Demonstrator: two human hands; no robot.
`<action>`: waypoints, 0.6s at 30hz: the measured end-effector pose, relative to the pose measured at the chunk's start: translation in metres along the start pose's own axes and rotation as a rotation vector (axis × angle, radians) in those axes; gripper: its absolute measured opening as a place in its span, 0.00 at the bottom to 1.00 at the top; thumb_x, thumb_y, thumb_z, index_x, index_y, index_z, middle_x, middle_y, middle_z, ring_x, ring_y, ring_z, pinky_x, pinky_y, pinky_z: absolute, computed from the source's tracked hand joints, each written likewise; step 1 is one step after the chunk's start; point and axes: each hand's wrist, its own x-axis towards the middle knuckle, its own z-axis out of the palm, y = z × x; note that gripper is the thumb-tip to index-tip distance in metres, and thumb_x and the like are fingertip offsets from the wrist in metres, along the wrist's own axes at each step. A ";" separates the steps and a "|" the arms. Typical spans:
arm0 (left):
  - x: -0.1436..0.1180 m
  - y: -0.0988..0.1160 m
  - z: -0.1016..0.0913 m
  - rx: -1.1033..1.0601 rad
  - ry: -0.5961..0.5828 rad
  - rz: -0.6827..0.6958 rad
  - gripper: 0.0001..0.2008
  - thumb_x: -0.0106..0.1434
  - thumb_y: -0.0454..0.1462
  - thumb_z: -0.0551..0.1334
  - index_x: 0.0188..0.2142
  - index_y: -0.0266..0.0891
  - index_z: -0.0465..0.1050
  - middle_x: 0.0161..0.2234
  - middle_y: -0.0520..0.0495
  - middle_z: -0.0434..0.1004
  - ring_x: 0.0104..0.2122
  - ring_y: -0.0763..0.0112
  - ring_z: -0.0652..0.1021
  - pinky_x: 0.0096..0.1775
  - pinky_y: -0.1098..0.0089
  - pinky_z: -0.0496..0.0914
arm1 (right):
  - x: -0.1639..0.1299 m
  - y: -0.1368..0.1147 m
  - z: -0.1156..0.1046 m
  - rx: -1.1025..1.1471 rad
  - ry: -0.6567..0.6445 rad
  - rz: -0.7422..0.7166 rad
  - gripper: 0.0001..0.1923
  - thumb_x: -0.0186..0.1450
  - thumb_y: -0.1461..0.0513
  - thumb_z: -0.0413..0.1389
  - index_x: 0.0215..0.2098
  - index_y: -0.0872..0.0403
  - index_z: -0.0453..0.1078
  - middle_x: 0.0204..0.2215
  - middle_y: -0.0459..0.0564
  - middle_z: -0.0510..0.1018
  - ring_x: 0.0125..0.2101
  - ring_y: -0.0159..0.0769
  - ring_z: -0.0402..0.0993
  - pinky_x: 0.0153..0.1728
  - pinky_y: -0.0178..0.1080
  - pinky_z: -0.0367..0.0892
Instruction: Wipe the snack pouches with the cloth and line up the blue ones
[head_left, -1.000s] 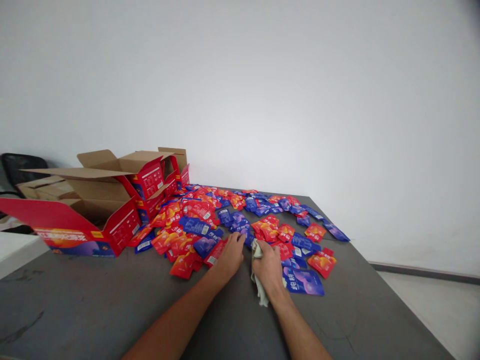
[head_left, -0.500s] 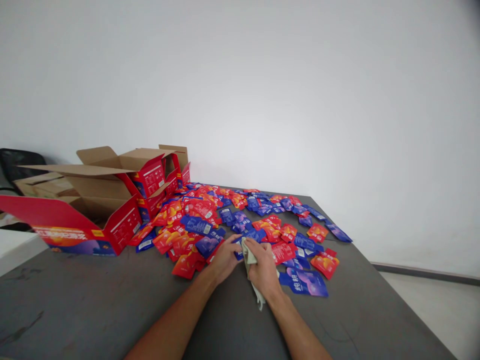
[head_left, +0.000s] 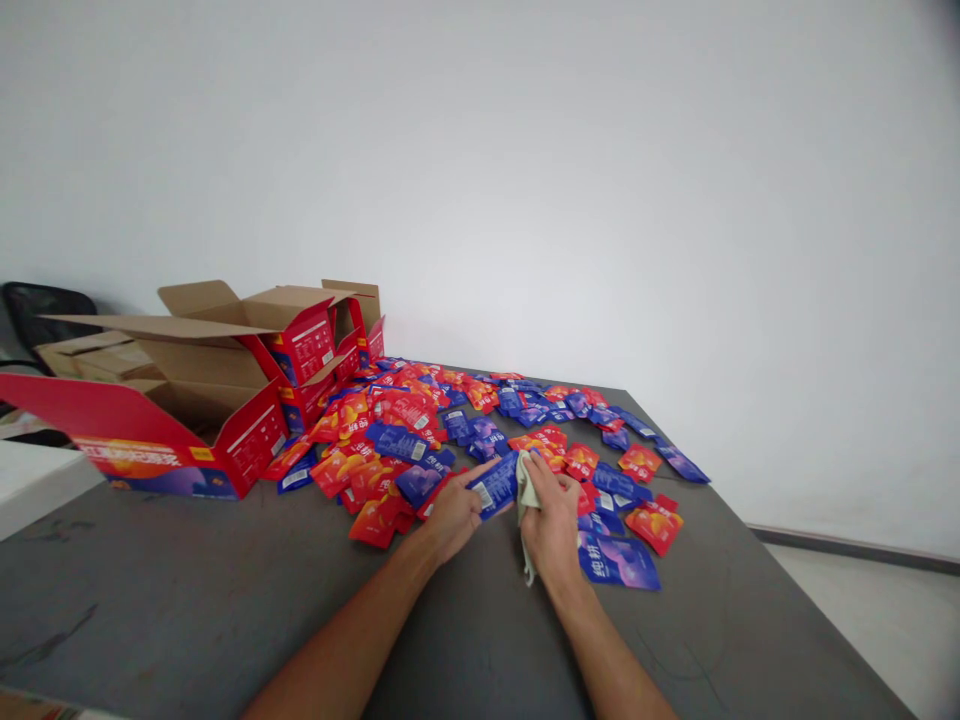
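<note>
My left hand (head_left: pixel 454 519) is closed on the left end of a blue pouch (head_left: pixel 496 489) with pale print and a white label, held above the grey table (head_left: pixel 465 640). In my right hand (head_left: pixel 553 517) a pale green cloth (head_left: pixel 527 488) is gripped and pressed against the pouch's right end. The cloth's lower corner hangs below the fingers. Beside my right hand lies another blue pouch (head_left: pixel 619 562), flat on the table. Red-orange pouches (head_left: pixel 379 518) lie to the left of my left hand.
Many red and blue pouches (head_left: pixel 405 410) spread over the table's far half, heaped thicker at left. Open red cartons (head_left: pixel 251 440) with raised brown flaps stand along the left side. A black chair (head_left: pixel 49 305) is behind them. A white wall (head_left: pixel 600 200) rises past the table.
My right hand and the cloth have moved right, away from my left hand, and more of the blue pouch shows between them. The view has shifted slightly.
</note>
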 end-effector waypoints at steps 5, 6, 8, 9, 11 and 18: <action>0.000 0.004 -0.004 -0.008 -0.015 0.029 0.48 0.37 0.26 0.54 0.63 0.34 0.63 0.49 0.38 0.78 0.50 0.55 0.76 0.54 0.54 0.67 | -0.008 -0.021 0.004 0.018 -0.178 -0.112 0.41 0.49 0.77 0.47 0.59 0.48 0.70 0.59 0.46 0.72 0.44 0.44 0.65 0.47 0.47 0.65; 0.000 0.005 -0.006 -0.012 -0.020 0.031 0.48 0.38 0.27 0.55 0.64 0.33 0.62 0.49 0.38 0.78 0.50 0.55 0.77 0.54 0.54 0.67 | -0.009 -0.026 0.005 0.021 -0.215 -0.134 0.43 0.48 0.77 0.47 0.58 0.47 0.71 0.59 0.45 0.72 0.45 0.44 0.65 0.47 0.47 0.65; -0.001 0.008 -0.007 -0.023 -0.023 0.019 0.42 0.44 0.30 0.56 0.63 0.33 0.63 0.49 0.37 0.78 0.50 0.54 0.77 0.53 0.54 0.68 | -0.009 -0.033 0.004 0.039 -0.271 -0.175 0.44 0.46 0.78 0.47 0.58 0.45 0.71 0.59 0.44 0.72 0.46 0.44 0.65 0.48 0.47 0.64; -0.001 0.009 -0.007 -0.031 -0.014 0.012 0.38 0.49 0.32 0.57 0.62 0.32 0.64 0.49 0.37 0.78 0.50 0.54 0.77 0.53 0.54 0.68 | -0.009 -0.035 0.004 0.055 -0.291 -0.192 0.44 0.46 0.78 0.48 0.58 0.45 0.71 0.59 0.44 0.72 0.46 0.44 0.66 0.48 0.47 0.64; -0.002 0.010 -0.004 -0.052 0.034 0.017 0.29 0.57 0.36 0.58 0.59 0.32 0.68 0.48 0.36 0.78 0.49 0.57 0.77 0.53 0.58 0.69 | -0.008 -0.034 0.003 0.091 -0.318 -0.209 0.43 0.47 0.78 0.48 0.57 0.45 0.72 0.58 0.44 0.73 0.46 0.43 0.67 0.47 0.46 0.65; 0.005 0.010 0.002 -0.098 0.219 0.195 0.24 0.59 0.36 0.65 0.56 0.40 0.71 0.49 0.42 0.78 0.46 0.64 0.78 0.51 0.63 0.69 | -0.001 -0.021 -0.002 0.174 -0.035 0.070 0.32 0.58 0.73 0.47 0.58 0.51 0.70 0.57 0.52 0.74 0.50 0.45 0.69 0.51 0.50 0.65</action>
